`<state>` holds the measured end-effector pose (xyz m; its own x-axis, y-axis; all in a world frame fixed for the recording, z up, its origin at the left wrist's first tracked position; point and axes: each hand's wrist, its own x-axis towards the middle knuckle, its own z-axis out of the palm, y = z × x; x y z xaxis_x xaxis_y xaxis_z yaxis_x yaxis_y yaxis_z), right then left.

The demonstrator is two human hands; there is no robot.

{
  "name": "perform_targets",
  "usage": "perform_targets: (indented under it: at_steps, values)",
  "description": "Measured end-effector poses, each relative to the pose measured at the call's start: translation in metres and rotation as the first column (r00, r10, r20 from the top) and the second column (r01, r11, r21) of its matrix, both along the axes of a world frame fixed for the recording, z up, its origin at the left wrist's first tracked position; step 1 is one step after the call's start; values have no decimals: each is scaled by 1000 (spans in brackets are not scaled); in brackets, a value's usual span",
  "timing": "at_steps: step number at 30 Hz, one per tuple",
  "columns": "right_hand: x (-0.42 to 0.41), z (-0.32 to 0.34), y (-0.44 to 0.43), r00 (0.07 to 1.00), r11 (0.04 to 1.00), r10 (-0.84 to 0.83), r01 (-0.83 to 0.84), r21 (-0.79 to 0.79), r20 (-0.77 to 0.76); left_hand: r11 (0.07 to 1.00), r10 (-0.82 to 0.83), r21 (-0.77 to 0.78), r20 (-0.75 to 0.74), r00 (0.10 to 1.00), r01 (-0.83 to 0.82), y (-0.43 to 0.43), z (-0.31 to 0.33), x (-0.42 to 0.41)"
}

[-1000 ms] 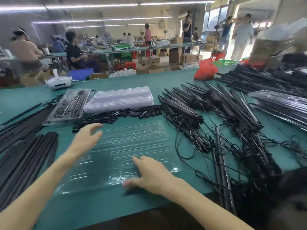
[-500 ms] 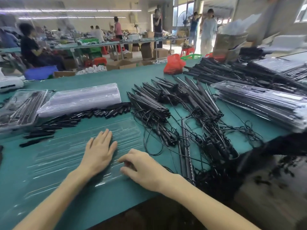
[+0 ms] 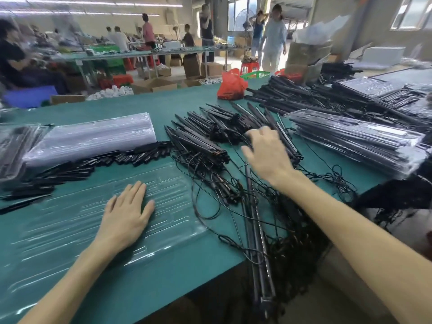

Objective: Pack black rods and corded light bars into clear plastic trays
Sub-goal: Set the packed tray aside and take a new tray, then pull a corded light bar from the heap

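Left hand [image 3: 127,216] flat on clear tray [image 3: 177,206], palm down, fingers straight and together, pressing the plastic and gripping nothing. The tray lies on the green table [image 3: 163,277] near its front edge; its moulded slots are empty.

Right hand [image 3: 266,155] reaches out over the corded light bars [image 3: 201,146], fingers spread and slightly bent, nothing held. The hand is blurred, so I cannot tell whether the fingertips touch the bars.

Black rods [image 3: 81,164] lie in a loose row just behind the tray. Behind them is a stack of empty trays [image 3: 93,136]. Filled trays [image 3: 362,141] holding black bars are piled at far right; another filled tray [image 3: 14,146] sits at the left edge. Loose cords [image 3: 233,206] tangle beside the tray's right edge.
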<state>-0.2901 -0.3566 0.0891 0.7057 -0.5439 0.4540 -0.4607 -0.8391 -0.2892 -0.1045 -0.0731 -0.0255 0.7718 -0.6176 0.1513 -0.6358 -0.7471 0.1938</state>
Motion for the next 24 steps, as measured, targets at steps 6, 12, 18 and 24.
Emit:
perform_targets:
  at_steps: [6,12,18,24]
  values:
    - [-23,-24,-67,843,902,-417,430,-42,-341,1000,-4,-17,-5,1000,4,0,2,-3]
    - [-31,-35,-68,884,903,-391,422,78,-257,1000,-7,-20,-5,1000,7,0,3,-2]
    - [-24,-23,-52,934,927,-351,357,111,-72,1000,-4,-29,-6,1000,4,0,3,-3]
    - [-20,-13,-32,961,960,-264,254,115,86,1000,4,-28,-1,1000,-4,0,5,-5]
